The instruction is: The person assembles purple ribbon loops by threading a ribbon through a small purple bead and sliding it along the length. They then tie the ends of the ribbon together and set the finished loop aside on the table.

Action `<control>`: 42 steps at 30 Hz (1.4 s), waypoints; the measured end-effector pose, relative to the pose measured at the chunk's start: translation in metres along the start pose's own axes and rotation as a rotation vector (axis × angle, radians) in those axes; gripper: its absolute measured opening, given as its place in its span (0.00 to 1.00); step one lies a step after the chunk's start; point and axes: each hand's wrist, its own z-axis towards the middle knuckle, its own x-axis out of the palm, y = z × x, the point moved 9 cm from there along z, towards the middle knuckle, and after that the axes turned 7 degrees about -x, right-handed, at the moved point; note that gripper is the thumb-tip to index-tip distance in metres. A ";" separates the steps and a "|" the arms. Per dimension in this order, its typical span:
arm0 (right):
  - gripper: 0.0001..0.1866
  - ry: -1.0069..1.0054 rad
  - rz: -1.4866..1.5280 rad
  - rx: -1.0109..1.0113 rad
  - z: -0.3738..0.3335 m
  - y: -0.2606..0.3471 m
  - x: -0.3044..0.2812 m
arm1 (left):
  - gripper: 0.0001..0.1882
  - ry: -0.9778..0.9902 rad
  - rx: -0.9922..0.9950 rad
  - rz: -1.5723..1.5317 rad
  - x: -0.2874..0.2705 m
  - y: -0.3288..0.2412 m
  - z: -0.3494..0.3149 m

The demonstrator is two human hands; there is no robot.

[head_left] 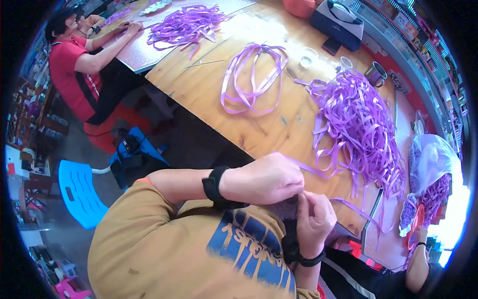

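At the wooden surface (194, 84) | left hand (271, 180) fisted, right hand (315, 217) pinched, contents hidden | purple ribbons (358, 129) heaped beyond, rightward

The pale brown wooden tabletop (295, 128) leaves a lane between the loose loops of flat purple ribbon (253, 82) and the tangled heap of shiny purple ribbon (358, 124), which blocks the right. Beyond it, a dark metal mug (374, 76) and what seems, through glare, a clear plastic cup (345, 63) obstruct.
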 end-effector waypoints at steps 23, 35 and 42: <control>0.11 -0.051 0.490 0.142 -0.009 -0.012 -0.014 | 0.06 0.578 -0.664 -1.020 0.049 0.008 -0.014; 0.12 -0.033 0.534 -0.001 -0.011 -0.009 -0.016 | 0.04 0.737 -0.752 -1.230 0.073 0.007 -0.020; 0.16 -0.021 0.368 -0.097 -0.005 -0.002 -0.024 | 0.05 0.740 -0.817 -1.330 0.076 0.008 -0.020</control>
